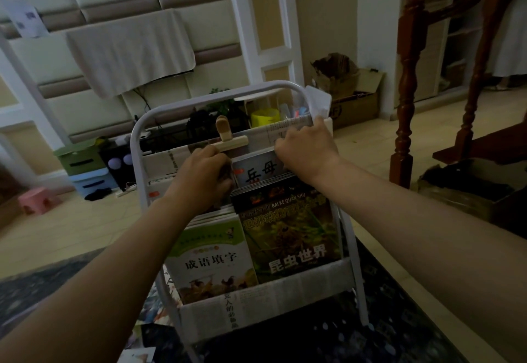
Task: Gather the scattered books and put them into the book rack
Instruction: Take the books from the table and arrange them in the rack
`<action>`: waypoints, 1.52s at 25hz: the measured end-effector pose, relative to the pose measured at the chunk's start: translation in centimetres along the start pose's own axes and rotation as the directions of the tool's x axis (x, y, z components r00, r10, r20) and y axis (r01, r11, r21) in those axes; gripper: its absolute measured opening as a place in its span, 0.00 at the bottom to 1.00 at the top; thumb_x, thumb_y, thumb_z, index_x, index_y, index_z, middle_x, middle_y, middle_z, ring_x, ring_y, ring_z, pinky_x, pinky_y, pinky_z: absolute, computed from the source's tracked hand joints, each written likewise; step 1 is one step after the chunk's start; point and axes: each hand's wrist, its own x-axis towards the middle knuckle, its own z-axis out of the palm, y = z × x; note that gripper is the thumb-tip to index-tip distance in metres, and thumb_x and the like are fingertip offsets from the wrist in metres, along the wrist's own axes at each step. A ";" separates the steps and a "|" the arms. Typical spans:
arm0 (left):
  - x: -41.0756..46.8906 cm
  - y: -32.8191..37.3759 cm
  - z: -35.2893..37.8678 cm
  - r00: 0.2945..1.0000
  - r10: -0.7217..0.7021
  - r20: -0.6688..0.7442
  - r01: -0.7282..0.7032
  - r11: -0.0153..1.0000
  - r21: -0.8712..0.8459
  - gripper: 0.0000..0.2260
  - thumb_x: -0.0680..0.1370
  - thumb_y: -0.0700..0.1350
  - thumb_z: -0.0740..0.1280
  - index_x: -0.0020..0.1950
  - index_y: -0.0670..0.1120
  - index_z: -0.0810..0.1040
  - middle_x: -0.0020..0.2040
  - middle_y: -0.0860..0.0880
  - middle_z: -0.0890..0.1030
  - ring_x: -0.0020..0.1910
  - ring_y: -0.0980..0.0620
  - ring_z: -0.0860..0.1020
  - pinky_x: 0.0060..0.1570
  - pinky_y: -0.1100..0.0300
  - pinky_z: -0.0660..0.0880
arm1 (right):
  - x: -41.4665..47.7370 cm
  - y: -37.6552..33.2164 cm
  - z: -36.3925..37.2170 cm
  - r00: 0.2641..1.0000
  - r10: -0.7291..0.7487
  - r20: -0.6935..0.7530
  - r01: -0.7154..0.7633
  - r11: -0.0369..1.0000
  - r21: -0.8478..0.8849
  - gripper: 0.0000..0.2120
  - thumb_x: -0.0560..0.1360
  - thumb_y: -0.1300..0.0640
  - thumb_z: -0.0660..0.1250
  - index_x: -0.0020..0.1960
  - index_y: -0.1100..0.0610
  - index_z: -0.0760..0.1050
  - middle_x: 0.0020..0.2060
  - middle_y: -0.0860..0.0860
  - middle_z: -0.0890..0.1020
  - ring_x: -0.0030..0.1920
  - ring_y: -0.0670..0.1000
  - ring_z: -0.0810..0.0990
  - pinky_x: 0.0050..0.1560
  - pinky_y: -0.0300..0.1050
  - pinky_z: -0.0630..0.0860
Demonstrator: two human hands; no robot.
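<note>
While left hand [204,174] clasps a dark book [227,175], right hand [305,148] seemingly pinches the adjacent grey book [258,170].

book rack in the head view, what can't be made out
Head view:
- brown book: cover hidden by the left hand gripping it.
- grey book: right end covered by the right hand.
- stack behind green book: only top edges show.
- floor papers: cut by bottom edge.

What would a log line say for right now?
stage: racking | left hand: grips book in upper pocket | right hand: at upper pocket | lower pocket: green book, insect book
</note>
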 end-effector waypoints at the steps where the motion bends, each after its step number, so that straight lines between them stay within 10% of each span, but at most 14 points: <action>1: 0.1 0.0 -0.1 1.000 -0.010 0.001 0.010 1.000 -0.006 0.16 0.74 0.48 0.72 0.60 0.45 0.79 0.58 0.45 0.76 0.54 0.45 0.72 0.53 0.51 0.72 | 0.1 -0.2 -0.2 1.000 0.001 0.008 -0.001 1.000 -0.004 0.08 0.79 0.61 0.64 0.56 0.59 0.78 0.50 0.58 0.82 0.49 0.61 0.83 0.62 0.69 0.70; 9: 0.0 0.4 -0.3 1.000 -0.017 -0.003 0.017 1.000 0.005 0.14 0.77 0.50 0.69 0.59 0.46 0.79 0.58 0.47 0.75 0.55 0.46 0.73 0.52 0.51 0.74 | 0.2 -0.8 -1.0 0.998 0.017 0.066 -0.017 1.000 -0.008 0.11 0.78 0.66 0.63 0.58 0.60 0.77 0.54 0.59 0.81 0.54 0.61 0.81 0.65 0.74 0.65; 16: -3.5 -2.3 -4.2 0.999 0.007 -0.036 -0.008 0.999 -0.045 0.14 0.78 0.45 0.67 0.63 0.44 0.78 0.58 0.44 0.77 0.56 0.44 0.76 0.54 0.50 0.75 | 0.2 -2.3 -4.5 0.999 0.042 -0.021 -0.038 0.982 0.183 0.10 0.77 0.58 0.65 0.57 0.55 0.77 0.51 0.55 0.82 0.52 0.60 0.81 0.53 0.56 0.71; 27: -21.0 -15.1 -9.7 0.956 -0.287 -0.067 0.289 0.957 0.027 0.12 0.78 0.46 0.67 0.58 0.43 0.80 0.54 0.43 0.79 0.50 0.43 0.78 0.49 0.51 0.74 | 1.5 -20.6 -14.0 0.953 -0.243 -0.181 0.300 0.841 0.451 0.05 0.81 0.56 0.60 0.52 0.57 0.71 0.47 0.57 0.80 0.46 0.60 0.80 0.44 0.52 0.76; 38: -37.7 -21.0 -0.3 0.725 -0.639 0.258 0.680 0.723 -0.121 0.09 0.77 0.44 0.66 0.55 0.42 0.80 0.52 0.41 0.79 0.51 0.40 0.78 0.43 0.56 0.68 | -0.6 -42.3 -10.0 0.804 -0.540 0.247 0.384 0.790 0.478 0.14 0.78 0.52 0.68 0.60 0.56 0.72 0.46 0.53 0.77 0.41 0.55 0.77 0.43 0.51 0.79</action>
